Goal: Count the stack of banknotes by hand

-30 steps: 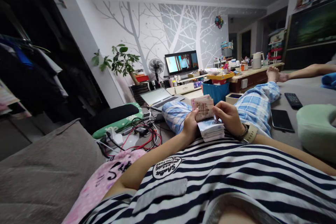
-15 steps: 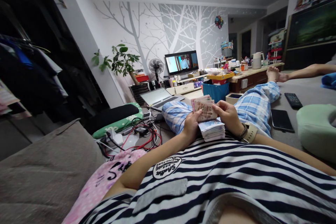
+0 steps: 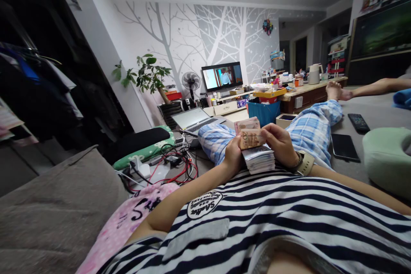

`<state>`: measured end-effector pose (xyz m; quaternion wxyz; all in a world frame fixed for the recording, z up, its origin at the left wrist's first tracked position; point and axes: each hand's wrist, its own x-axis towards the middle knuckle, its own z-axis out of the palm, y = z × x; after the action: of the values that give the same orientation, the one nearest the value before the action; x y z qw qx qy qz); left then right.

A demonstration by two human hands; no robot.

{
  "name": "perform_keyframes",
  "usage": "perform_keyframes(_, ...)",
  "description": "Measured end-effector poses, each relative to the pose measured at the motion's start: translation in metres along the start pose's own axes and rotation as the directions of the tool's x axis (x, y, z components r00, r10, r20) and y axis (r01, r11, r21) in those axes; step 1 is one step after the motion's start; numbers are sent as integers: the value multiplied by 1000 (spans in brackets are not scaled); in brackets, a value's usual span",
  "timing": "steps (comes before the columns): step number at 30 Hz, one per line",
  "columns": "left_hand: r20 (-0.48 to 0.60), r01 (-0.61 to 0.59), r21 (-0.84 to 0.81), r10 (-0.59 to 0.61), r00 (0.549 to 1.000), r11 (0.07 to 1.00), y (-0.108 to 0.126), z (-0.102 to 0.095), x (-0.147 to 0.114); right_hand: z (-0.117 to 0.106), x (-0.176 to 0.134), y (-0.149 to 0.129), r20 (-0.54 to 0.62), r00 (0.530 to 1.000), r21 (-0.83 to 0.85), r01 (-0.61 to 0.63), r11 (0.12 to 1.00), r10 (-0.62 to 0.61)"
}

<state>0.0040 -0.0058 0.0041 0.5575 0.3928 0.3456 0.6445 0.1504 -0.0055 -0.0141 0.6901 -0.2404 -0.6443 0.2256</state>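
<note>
A small fan of banknotes (image 3: 251,138), brownish in front and pinkish behind, is held upright between my two hands. My left hand (image 3: 233,152) is closed on the notes' left edge, thumb toward me. At their upper right corner, my right hand (image 3: 281,143) pinches the front note between thumb and fingers. Just below lies a thick stack of banknotes (image 3: 260,161), bluish-grey on top, against my striped shirt. The left hand's fingers are partly hidden behind the notes. A pale watch (image 3: 306,162) is on my right wrist.
Left of my legs sit an open laptop (image 3: 199,120) and tangled cables (image 3: 180,160). To the right on the sofa are a phone (image 3: 345,147), a remote (image 3: 358,123) and a green neck pillow (image 3: 387,156). Another person's bare leg (image 3: 372,87) stretches in from the right.
The front note has tipped downward toward me, so more of the pinkish notes behind shows. The top of the stack looks greyer and less blue. Both hands stay in nearly the same place.
</note>
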Motion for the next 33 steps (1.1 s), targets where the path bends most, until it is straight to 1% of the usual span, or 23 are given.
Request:
perform_keyframes(2,-7,-14,23,14,1000,1000,-1,0,1,1,0,2,-4,1000,27,-10,1000,10)
perform_keyframes(5,21,-19,46,18,1000,999,-1,-1,1,1,0,4,-5,1000,52,-22,998,22)
perform_keyframes(10,7,-91,135,91,996,987,6,-1,-7,2,0,3,-11,999,58,-29,998,30)
perform_keyframes(13,18,-105,172,103,994,980,8,-1,-10,2,0,2,-4,1000,72,-30,997,30)
perform_keyframes(17,47,-80,103,76,996,991,4,-1,-6,2,0,2,8,999,60,-41,997,41)
perform_keyframes(21,38,-52,66,49,998,996,-1,-2,1,2,0,4,10,999,73,-38,997,38)
perform_keyframes(26,91,-34,8,33,995,999,-3,-3,4,0,0,4,14,999,78,-33,996,32)
perform_keyframes(33,30,-29,8,28,999,1000,1,0,0,0,1,4,17,1000,86,-25,996,23)
